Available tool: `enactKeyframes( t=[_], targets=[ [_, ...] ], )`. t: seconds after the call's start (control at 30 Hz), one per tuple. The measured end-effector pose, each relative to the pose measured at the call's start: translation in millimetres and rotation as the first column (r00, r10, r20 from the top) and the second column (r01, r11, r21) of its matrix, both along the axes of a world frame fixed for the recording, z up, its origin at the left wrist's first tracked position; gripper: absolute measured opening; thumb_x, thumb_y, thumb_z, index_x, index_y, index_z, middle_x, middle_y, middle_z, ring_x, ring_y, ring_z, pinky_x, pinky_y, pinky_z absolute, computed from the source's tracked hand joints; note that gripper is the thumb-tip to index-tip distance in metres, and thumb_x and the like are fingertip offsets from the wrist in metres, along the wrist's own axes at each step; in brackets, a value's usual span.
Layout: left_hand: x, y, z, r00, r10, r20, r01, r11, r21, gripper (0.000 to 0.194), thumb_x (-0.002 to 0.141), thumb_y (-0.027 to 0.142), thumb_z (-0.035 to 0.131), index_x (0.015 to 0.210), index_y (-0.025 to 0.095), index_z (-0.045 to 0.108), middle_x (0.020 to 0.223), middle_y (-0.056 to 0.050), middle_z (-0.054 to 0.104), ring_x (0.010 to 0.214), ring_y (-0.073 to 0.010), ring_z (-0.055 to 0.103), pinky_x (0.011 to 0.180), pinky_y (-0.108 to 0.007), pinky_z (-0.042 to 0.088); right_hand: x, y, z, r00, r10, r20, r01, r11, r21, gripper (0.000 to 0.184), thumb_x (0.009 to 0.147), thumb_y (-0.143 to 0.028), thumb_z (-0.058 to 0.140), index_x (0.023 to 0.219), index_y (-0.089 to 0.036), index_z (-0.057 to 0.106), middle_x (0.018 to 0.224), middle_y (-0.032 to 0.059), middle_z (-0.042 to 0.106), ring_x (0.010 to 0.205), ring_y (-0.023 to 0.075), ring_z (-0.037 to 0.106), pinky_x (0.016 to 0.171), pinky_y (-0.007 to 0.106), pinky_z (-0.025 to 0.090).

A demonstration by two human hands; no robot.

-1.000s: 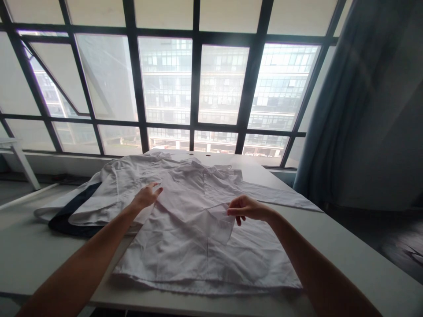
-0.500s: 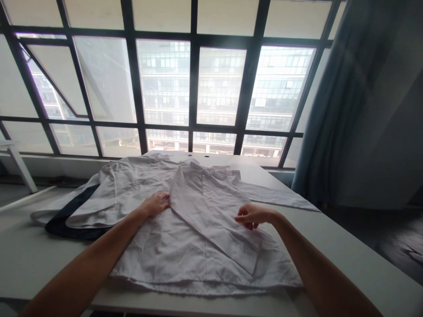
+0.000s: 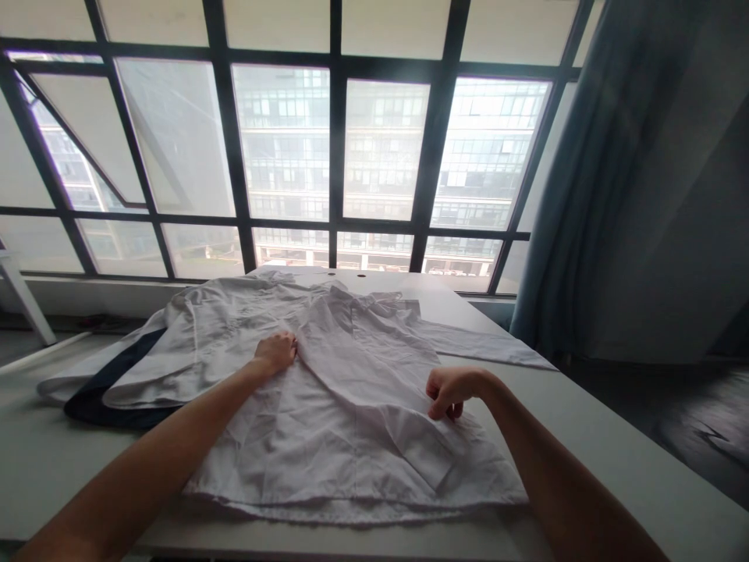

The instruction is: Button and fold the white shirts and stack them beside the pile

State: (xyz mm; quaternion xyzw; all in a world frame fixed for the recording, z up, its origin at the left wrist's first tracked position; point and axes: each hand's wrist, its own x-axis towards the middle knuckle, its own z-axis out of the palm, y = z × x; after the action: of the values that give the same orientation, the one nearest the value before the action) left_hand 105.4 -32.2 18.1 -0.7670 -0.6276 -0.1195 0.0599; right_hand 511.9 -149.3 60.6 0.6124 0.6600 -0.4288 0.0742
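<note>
Since the view is taken from the head, the white button-front shirt (image 3: 304,460) is seen lengthwise: its long axis is laid away from the person, with the hem along the near part of the white table (image 3: 585,414) and the collar (image 3: 374,303) toward the window (image 3: 333,156). The shirt is placed straight ahead, between both hands. A folded flap of shirt fabric (image 3: 356,367) is laid diagonally across the front, from near the collar down toward the lower right, with its tip ending short of the hem.

The hands are held well apart, one on each side of the flap. The left hand (image 3: 275,351) is rested at the flap's upper left edge, fingers lightly curled, and no clear grip can be made out. The left forearm (image 3: 146,445) is laid across the shirt's left side. The right hand (image 3: 450,393) is curled almost shut at the flap's right edge, with the fabric pinched under the fingers, and is the nearer hand to the flap's tip. A long sleeve (image 3: 485,347) is stretched out to the right across the table, though its garment cannot be told for sure. A dark-lined garment (image 3: 99,406) is partly covered at the left, beyond the left arm. A blue-grey curtain (image 3: 585,211) is hung at the right.
</note>
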Motion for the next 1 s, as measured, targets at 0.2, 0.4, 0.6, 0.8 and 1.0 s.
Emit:
enactKeyframes(
  t=[0.2,0.4,0.6,0.8,1.0],
  targets=[
    [21.5,26.1,9.0,1.000,0.011,0.014,-0.011,1.000,0.006,0.025,0.091,0.017,0.049,0.105,0.012,0.069,0.115,-0.019,0.070,0.108,-0.0304,0.066,0.089,-0.038,0.051,-1.6,-6.0,2.8,0.988,-0.127,-0.091,0.130,0.991,0.033,0.051,0.070,-0.033,0.089,0.107,-0.013,0.060,0.073,-0.0002,0.067,0.053,0.0126,0.066,0.054,0.023,0.056],
    [39.1,41.3,7.5,0.995,0.078,0.067,-0.077,0.997,-0.018,0.028,0.088,0.023,0.056,0.111,0.011,0.066,0.120,-0.022,0.069,0.110,-0.0344,0.067,0.085,-0.038,0.052,-11.9,-6.8,4.4,0.993,-0.099,-0.061,0.105,0.990,0.093,0.049,0.078,-0.029,0.084,0.118,-0.011,0.061,0.075,-0.0004,0.067,0.049,0.0088,0.062,0.049,0.018,0.054],
    [44.8,48.1,5.8,0.983,0.167,0.081,-0.167,0.986,-0.011,0.040,0.093,0.012,0.035,0.122,0.010,0.062,0.112,-0.024,0.071,0.104,-0.0356,0.070,0.084,-0.044,0.053,-8.3,-4.9,0.2,0.987,-0.104,-0.123,0.115,0.990,0.087,0.064,0.064,-0.025,0.091,0.120,-0.014,0.061,0.088,0.0011,0.068,0.053,0.0097,0.064,0.049,0.019,0.056],
    [17.7,49.9,14.6,0.979,0.194,0.059,-0.193,0.981,-0.020,0.034,0.090,0.014,0.043,0.113,0.015,0.068,0.109,-0.020,0.073,0.104,-0.0332,0.071,0.085,-0.041,0.053,-2.7,-1.8,-2.9,0.993,-0.085,-0.081,0.087,0.996,0.020,0.059,0.058,-0.025,0.093,0.107,-0.015,0.063,0.090,0.0011,0.066,0.055,0.0139,0.067,0.047,0.025,0.059],
    [-4.8,50.7,16.0,0.975,0.210,0.076,-0.204,0.975,-0.085,0.021,0.086,0.018,0.052,0.098,0.013,0.069,0.105,-0.018,0.074,0.099,-0.0283,0.071,0.080,-0.033,0.052,-1.6,-6.1,0.7,0.993,-0.116,-0.026,0.116,0.993,0.022,0.065,0.057,-0.028,0.095,0.109,-0.014,0.060,0.078,0.0001,0.066,0.051,0.0139,0.065,0.047,0.025,0.058]
  ],
)
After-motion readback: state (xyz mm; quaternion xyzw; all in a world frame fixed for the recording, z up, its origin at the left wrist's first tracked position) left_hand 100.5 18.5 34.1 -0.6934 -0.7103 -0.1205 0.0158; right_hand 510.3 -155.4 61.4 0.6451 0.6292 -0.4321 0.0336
